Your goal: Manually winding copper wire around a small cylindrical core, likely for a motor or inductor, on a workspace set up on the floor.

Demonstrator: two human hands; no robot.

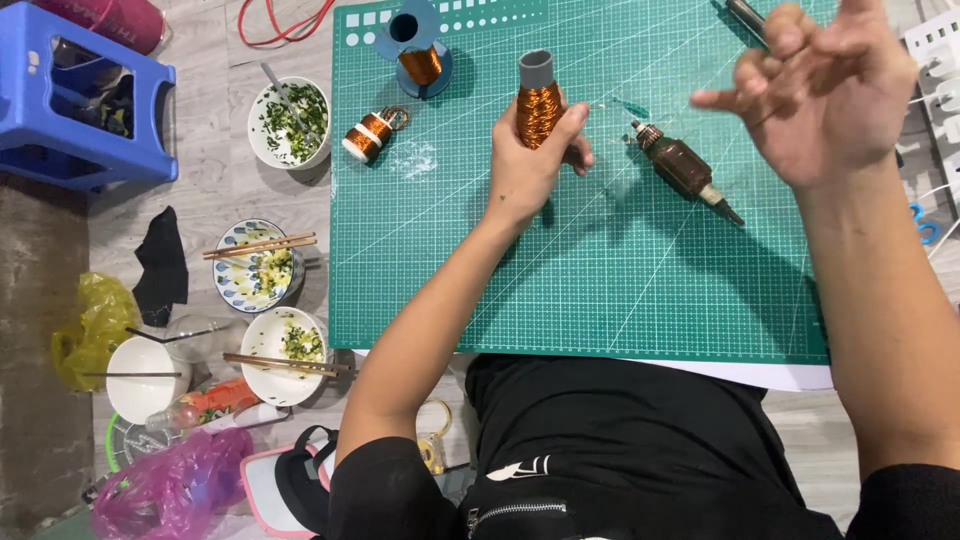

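The left hand [528, 160] is gripping a copper-wire spool [539, 92] upright over the green mat [620, 270]. The right hand [825, 90] is hovering raised, fingers loosely curled, holding nothing I can make out. A rotor [683, 168] is lying between them. Off the mat, bowls [290, 122] are holding chopped greens, and chopsticks [262, 245] are resting across one.

A copper-wire spool [540, 105] with a grey core stands upright on the green cutting mat [620, 270].
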